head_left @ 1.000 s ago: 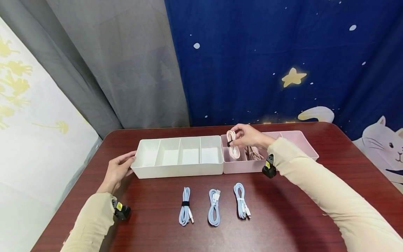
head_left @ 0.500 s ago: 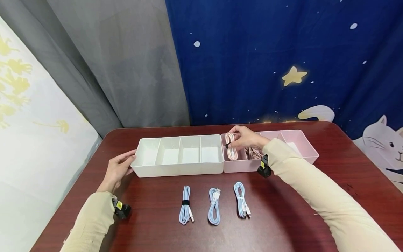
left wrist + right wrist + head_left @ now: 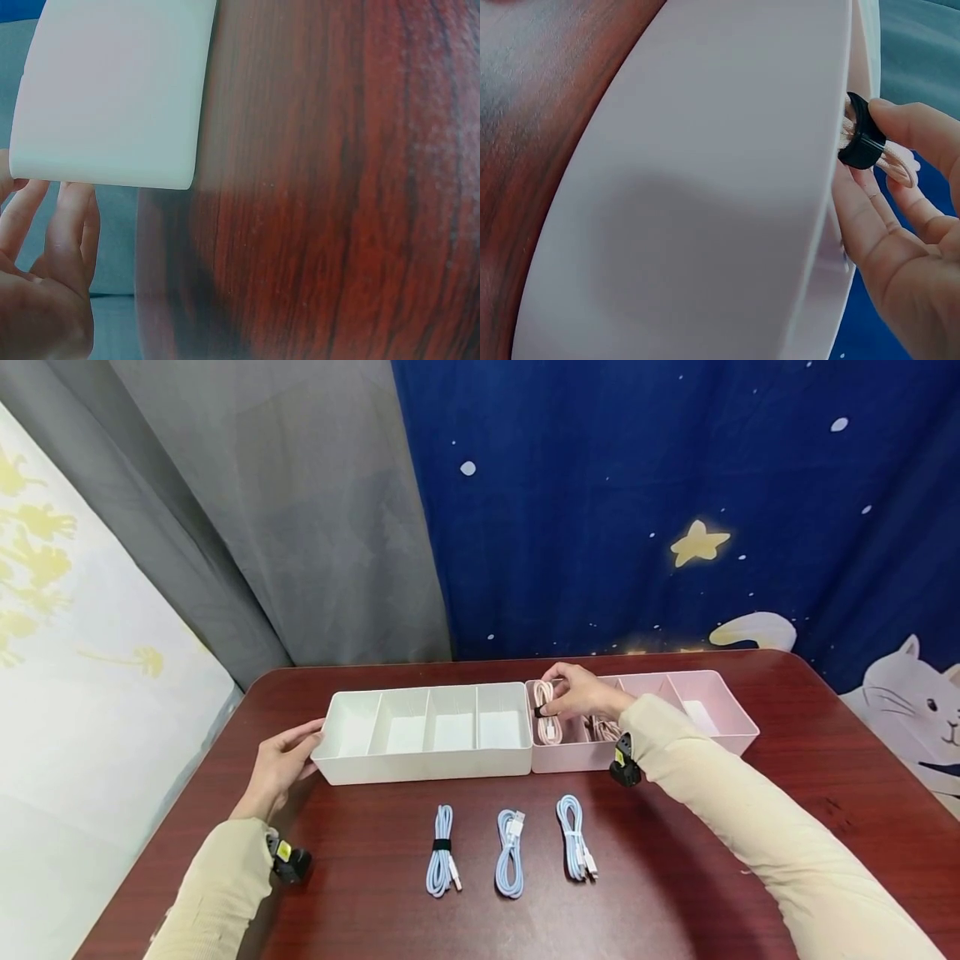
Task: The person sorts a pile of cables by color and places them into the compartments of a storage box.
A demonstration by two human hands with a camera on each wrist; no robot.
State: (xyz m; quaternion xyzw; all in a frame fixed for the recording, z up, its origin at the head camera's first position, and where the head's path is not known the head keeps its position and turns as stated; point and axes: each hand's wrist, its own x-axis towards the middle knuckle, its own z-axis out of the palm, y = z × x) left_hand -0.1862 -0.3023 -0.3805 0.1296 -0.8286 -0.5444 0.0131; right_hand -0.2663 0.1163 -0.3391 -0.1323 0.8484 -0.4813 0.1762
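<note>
Right hand (image 3: pixel 581 692) pinched 1 pink cable (image 3: pixel 550 732), pink tray (image 3: pixel 566 761) underneath: likely placing step, release needed next. Left hand (image 3: pixel 276 768) touched white tray (image 3: pixel 427 767), fingers loosely extended.

No readable text, brand or number, yellow stickers (image 3: pixel 284 850) on black wrist cameras (image 3: pixel 298 867), too small to read

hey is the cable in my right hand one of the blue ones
No, the right hand holds a pale pink cable with a black strap around it.
</note>
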